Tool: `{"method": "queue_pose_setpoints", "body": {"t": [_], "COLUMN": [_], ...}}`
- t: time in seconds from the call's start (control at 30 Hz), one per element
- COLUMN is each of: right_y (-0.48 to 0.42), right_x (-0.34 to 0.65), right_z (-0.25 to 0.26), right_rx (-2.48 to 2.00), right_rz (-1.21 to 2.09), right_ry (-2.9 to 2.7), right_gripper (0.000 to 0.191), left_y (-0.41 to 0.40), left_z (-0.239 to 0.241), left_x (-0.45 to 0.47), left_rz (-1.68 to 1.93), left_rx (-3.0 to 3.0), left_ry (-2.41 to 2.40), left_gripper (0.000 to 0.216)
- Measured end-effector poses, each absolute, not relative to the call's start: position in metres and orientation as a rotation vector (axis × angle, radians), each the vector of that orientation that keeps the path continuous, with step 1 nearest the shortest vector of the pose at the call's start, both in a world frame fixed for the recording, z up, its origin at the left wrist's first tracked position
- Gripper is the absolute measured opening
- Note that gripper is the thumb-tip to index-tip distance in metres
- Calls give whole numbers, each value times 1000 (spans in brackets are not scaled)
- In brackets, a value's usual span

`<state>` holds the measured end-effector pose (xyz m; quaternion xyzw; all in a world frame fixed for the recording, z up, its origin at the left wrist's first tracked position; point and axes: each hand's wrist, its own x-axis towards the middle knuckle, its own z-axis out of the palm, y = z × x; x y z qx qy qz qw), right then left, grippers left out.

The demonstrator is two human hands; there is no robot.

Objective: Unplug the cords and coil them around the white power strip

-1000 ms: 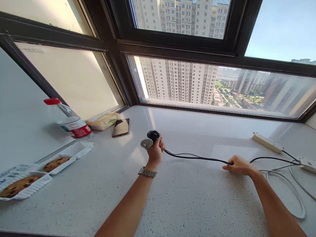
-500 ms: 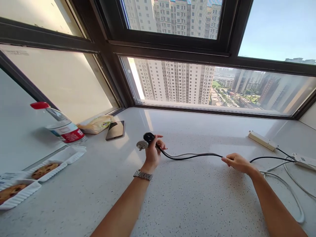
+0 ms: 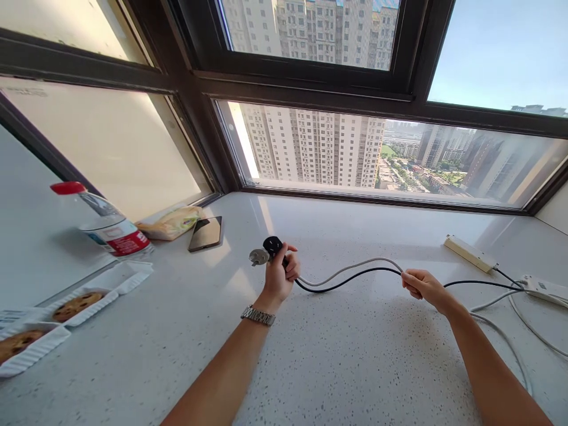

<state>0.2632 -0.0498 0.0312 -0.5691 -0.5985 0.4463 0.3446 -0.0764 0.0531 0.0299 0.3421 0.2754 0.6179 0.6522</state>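
Observation:
My left hand (image 3: pixel 279 275) is closed around two plugs held together, a black plug (image 3: pixel 272 244) and a grey plug (image 3: pixel 258 256), above the white speckled counter (image 3: pixel 337 355). A black cord (image 3: pixel 350 277) and a grey cord (image 3: pixel 346 270) sag from that hand to my right hand (image 3: pixel 421 285), which pinches both cords lifted off the counter. Beyond my right hand the cords run to two white power strips, one power strip (image 3: pixel 470 252) further back and another power strip (image 3: pixel 544 289) at the right edge.
On the left stand a water bottle with a red cap (image 3: pixel 104 222), a snack packet (image 3: pixel 171 222) and a phone (image 3: pixel 206 233). White trays with cookies (image 3: pixel 80 303) sit at the near left. Dark window frames (image 3: pixel 310 97) bound the counter at the back.
My right hand has lifted the cords off the counter and moved slightly towards my left hand, so the cords now hang in a loop. The left hand has stayed nearly in place.

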Motion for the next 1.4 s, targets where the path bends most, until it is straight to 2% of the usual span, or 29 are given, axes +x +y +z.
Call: {"method": "queue_pose_setpoints", "body": {"t": [0.17, 0.5, 0.6, 0.73, 0.83, 0.93, 1.07, 1.1, 1.4], "right_y": [-49, -40, -40, -40, -45, -50, -50, -50, -51], "right_x": [272, 299, 292, 236, 176, 136, 131, 134, 131], "right_z": [26, 9, 9, 4, -4, -9, -3, -1, -6], "right_rx": [-1598, -1912, -1940, -1711, -1539, -1418, -1521, -1552, -1699], "right_rz": [1042, 672, 363, -210, -403, -343, -187, -159, 42], "right_ry": [-1695, -1771, -1818, -1810, -2049, -2279, -2338, -2346, -2200], "right_gripper": [55, 64, 64, 69, 74, 72, 28, 22, 29], "left_y": [59, 64, 62, 53, 39, 23, 10, 8, -8], "left_z": [34, 45, 39, 29, 25, 24, 27, 28, 32], "left_x": [-85, -106, -96, -72, -51, -33, -21, -19, -9], "left_rz": [1441, 1633, 1597, 1507, 1358, 1208, 1133, 1137, 1074], "left_rx": [633, 443, 391, 416, 487, 535, 510, 499, 519], "left_ry": [632, 550, 567, 554, 523, 464, 401, 396, 349], "left_gripper": [23, 28, 38, 44, 46, 47, 45, 44, 32]}}
